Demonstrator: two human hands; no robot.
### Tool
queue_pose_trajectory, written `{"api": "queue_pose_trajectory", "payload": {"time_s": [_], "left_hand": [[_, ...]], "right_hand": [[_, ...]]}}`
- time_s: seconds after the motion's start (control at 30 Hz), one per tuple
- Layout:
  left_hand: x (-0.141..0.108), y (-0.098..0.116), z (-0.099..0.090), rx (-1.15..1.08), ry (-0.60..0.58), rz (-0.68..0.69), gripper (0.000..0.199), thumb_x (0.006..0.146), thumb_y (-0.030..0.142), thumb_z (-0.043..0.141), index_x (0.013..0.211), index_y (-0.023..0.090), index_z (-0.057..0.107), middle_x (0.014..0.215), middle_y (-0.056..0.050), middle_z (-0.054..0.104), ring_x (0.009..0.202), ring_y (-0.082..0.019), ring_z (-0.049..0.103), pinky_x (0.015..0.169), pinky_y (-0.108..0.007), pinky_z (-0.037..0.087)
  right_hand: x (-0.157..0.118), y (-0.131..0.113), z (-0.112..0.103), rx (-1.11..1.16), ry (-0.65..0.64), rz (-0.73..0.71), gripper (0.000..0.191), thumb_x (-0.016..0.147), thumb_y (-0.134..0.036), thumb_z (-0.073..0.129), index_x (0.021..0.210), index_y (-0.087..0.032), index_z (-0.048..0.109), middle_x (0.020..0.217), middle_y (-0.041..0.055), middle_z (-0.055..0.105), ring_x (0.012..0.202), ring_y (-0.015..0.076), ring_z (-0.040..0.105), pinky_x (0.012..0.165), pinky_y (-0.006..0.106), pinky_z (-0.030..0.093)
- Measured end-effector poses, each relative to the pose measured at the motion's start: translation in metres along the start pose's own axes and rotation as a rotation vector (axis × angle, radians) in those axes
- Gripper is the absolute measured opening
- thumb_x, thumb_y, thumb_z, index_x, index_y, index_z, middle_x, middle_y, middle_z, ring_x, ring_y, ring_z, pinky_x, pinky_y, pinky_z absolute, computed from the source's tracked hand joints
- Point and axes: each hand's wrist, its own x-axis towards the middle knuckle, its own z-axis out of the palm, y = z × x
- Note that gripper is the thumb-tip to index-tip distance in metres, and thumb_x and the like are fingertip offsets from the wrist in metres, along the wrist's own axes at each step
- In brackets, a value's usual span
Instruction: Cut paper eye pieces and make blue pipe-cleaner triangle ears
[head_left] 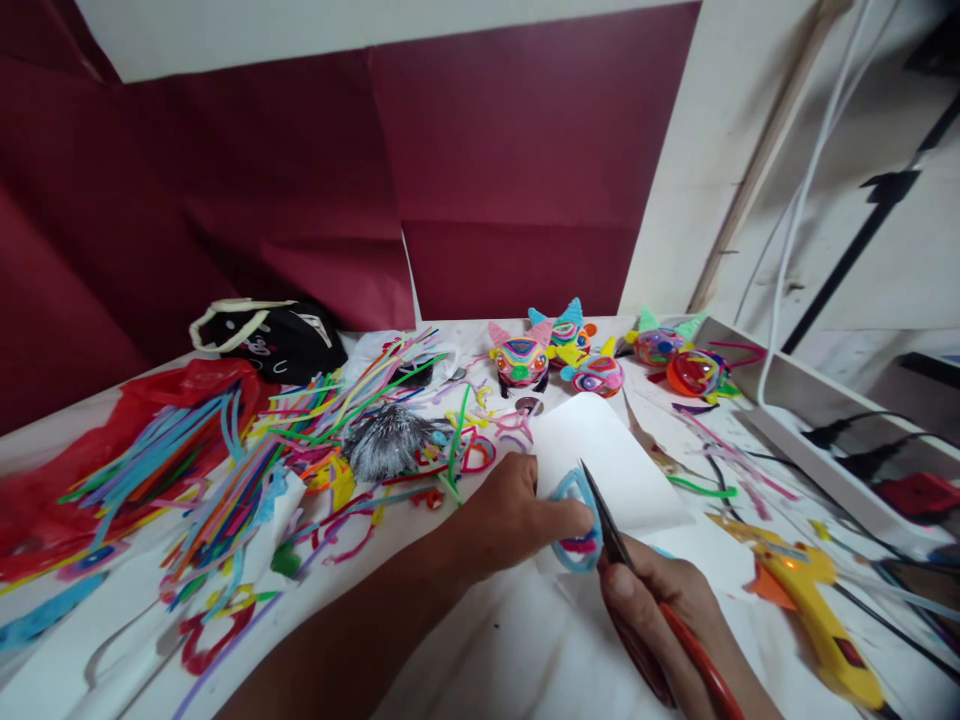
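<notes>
Light-blue fuzzy strip forms the rim of a small oval piece [577, 562], pink and dark inside, held between the two hands near the middle of the table [487, 640]. It lies at the fingertips of the left hand [510, 515], just left of the right hand [675, 590]. Its long axis runs near to far, its narrower end pointing far.

The left hand reaches in from the near left, nearly closed, thumb pressed over the piece's face. The right hand comes from the near right, curled round the red handles of scissors [611, 540]; their blades point far and slightly left along the piece's right edge. They look nearly closed, though blur makes that hard to judge.

White paper [622, 460] lies beyond. Right of the hands is a yellow glue gun [810, 590]; on the left, coloured strips [225, 500] and a grey tuft [382, 440]. Decorated figures [521, 362] stand at the far side.
</notes>
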Motion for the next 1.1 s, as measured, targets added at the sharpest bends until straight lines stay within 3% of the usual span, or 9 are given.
{"api": "queue_pose_trajectory", "payload": {"time_s": [0.13, 0.3, 0.53, 1.1], "left_hand": [[0.001, -0.002, -0.002, -0.096, -0.039, -0.003, 0.021, 0.066, 0.027, 0.063, 0.079, 0.01, 0.066, 0.069, -0.002, 0.06, 0.062, -0.013, 0.053, 0.061, -0.022, 0.043], [0.006, -0.006, -0.002, -0.122, 0.072, 0.072, 0.023, 0.067, 0.032, 0.064, 0.075, 0.01, 0.065, 0.066, -0.003, 0.06, 0.064, -0.014, 0.053, 0.062, -0.023, 0.041], [0.008, -0.011, 0.0, -0.132, 0.174, 0.101, 0.014, 0.069, 0.024, 0.06, 0.066, 0.011, 0.058, 0.06, 0.002, 0.051, 0.059, -0.01, 0.046, 0.056, -0.021, 0.036], [0.008, -0.011, -0.005, -0.071, 0.193, 0.094, 0.019, 0.07, 0.028, 0.063, 0.068, 0.01, 0.061, 0.063, 0.0, 0.054, 0.059, -0.009, 0.046, 0.056, -0.021, 0.036]], "right_hand": [[-0.001, 0.002, -0.001, 0.021, -0.005, 0.046, 0.047, 0.08, -0.066, 0.043, 0.068, -0.02, 0.045, 0.043, -0.0066, 0.029, 0.038, 0.0071, 0.023, 0.036, 0.022, 0.013], [-0.001, 0.008, 0.0, 0.028, -0.011, 0.092, 0.046, 0.079, -0.064, 0.047, 0.067, -0.02, 0.044, 0.041, -0.0072, 0.031, 0.034, 0.0061, 0.026, 0.034, 0.021, 0.015], [0.0, 0.006, 0.001, -0.024, 0.017, 0.069, 0.045, 0.08, -0.063, 0.047, 0.066, -0.02, 0.043, 0.042, -0.0073, 0.032, 0.035, 0.0058, 0.027, 0.035, 0.021, 0.017], [-0.001, 0.003, -0.004, 0.045, -0.09, 0.053, 0.046, 0.083, -0.062, 0.044, 0.067, -0.019, 0.044, 0.04, -0.0076, 0.033, 0.034, 0.0054, 0.025, 0.037, 0.023, 0.013]]}}
